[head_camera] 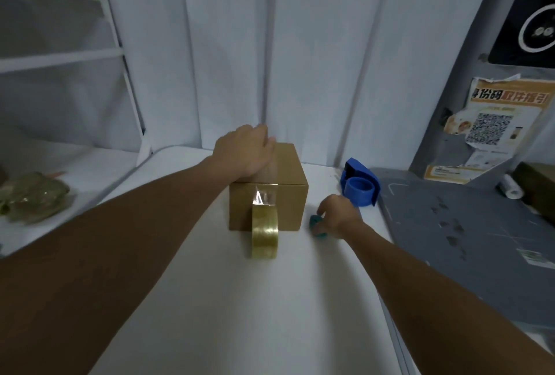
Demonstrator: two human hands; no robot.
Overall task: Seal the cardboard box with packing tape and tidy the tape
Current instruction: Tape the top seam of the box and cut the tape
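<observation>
A small brown cardboard box stands on the white table. Clear tape runs across its top and down the near face to a yellowish tape roll, which stands on edge against the box front. My left hand lies palm down on the far left of the box top, pressing the tape there. To the right of the box, my right hand rests on the table with its fingers closed around a small teal object; what it is cannot be made out.
A blue tape dispenser sits behind my right hand. A grey surface adjoins the table on the right, with a white paper roll and a QR poster. White shelves and crumpled tape lie at left.
</observation>
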